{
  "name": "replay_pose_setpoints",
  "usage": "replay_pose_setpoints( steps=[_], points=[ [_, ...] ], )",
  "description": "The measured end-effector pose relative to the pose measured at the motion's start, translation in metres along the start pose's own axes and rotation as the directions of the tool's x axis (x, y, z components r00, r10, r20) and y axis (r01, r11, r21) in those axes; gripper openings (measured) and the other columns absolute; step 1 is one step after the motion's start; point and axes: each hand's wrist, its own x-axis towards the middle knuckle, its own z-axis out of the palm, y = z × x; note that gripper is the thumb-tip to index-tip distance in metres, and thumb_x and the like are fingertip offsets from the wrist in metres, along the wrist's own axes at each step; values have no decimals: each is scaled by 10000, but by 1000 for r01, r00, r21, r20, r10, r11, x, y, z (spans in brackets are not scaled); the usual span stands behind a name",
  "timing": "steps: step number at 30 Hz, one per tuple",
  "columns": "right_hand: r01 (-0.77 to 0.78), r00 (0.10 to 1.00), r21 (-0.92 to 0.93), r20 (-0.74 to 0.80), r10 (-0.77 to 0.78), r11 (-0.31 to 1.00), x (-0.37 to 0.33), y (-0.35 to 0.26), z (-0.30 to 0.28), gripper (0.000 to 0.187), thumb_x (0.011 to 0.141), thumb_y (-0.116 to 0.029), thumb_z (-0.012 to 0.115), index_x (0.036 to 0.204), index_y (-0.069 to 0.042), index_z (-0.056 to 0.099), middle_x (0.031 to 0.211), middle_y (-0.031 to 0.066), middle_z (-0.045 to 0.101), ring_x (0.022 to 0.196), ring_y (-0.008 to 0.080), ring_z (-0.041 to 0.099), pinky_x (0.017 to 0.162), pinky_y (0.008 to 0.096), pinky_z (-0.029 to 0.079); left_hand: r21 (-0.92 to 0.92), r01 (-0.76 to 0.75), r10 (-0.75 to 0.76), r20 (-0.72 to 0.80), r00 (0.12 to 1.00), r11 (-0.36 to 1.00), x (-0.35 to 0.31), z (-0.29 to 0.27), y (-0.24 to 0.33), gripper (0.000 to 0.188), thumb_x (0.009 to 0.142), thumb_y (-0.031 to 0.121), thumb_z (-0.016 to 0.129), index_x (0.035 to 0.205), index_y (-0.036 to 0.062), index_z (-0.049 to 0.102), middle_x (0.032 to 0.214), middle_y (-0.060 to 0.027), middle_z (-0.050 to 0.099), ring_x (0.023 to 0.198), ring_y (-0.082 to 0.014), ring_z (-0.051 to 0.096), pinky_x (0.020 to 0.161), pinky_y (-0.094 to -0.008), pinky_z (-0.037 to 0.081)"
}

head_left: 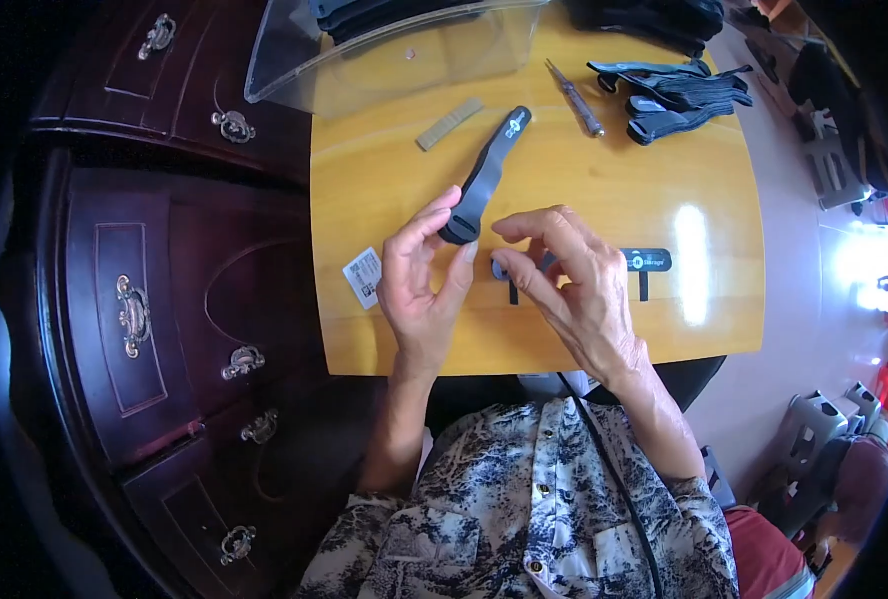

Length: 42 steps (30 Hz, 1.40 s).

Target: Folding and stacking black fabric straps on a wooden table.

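Note:
A black strap (488, 175) with a slotted rounded end and a white print at its far end rises from my left hand (421, 275). The thumb and fingers of that hand pinch it at the slotted end. My right hand (579, 285) is just to the right, its thumb and index finger curved but apart, with nothing visible between them. Under and behind the right hand, a second black strap (650, 261) lies crosswise on the table, its middle hidden by the hand. Two short black strips (644, 289) stick out from beneath it towards me.
The yellow wooden table (394, 344) bears a white label (363, 278), a tan strip (450, 124), tweezers (576, 98) and a pile of black straps (684, 100). A clear plastic bin (394, 65) stands at the back left. Dark wooden drawers (114, 319) flank the left side.

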Motion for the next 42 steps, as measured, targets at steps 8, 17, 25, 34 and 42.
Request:
replay_pose_setpoints(
  steps=[8,17,25,34,42],
  points=[
    [87,992,122,-99,-75,989,-3,1,0,131,847,-87,646,963,-28,628,829,120,626,672,240,642,579,308,519,53,-27,21,117,993,998,4,8,13,424,839,-105,592,1243,-20,497,1300,-210,499,1165,-240,534,921,-319,500],
    [-32,992,232,-110,58,972,-12,4,-11,132,828,-108,678,884,1,629,779,120,636,627,193,637,553,281,518,-32,118,-113,127,985,992,-2,18,16,406,824,-122,605,1212,-16,550,1324,-187,480,1125,-219,556,896,-305,520],
    [17,990,128,-141,1,992,-15,12,-15,118,816,-103,683,845,-9,617,756,129,627,612,249,625,542,320,496,-70,120,-107,170,980,990,-5,24,13,422,813,-135,610,1215,-25,544,1371,-206,443,1136,-218,557,893,-290,524],
    [-23,998,81,-53,27,996,-16,6,-22,110,813,-91,663,838,6,619,758,142,636,628,279,640,571,339,508,90,79,-95,189,977,993,-9,22,17,412,799,-161,598,1187,-23,581,1289,-186,527,1131,-230,567,924,-303,514],
    [-179,984,303,65,167,936,-15,11,-24,121,811,-77,645,859,34,631,739,131,661,662,186,668,612,279,526,109,67,-86,184,979,992,-9,20,23,435,778,-157,625,1188,-17,591,1239,-167,562,1114,-220,575,903,-291,525]
  ],
)
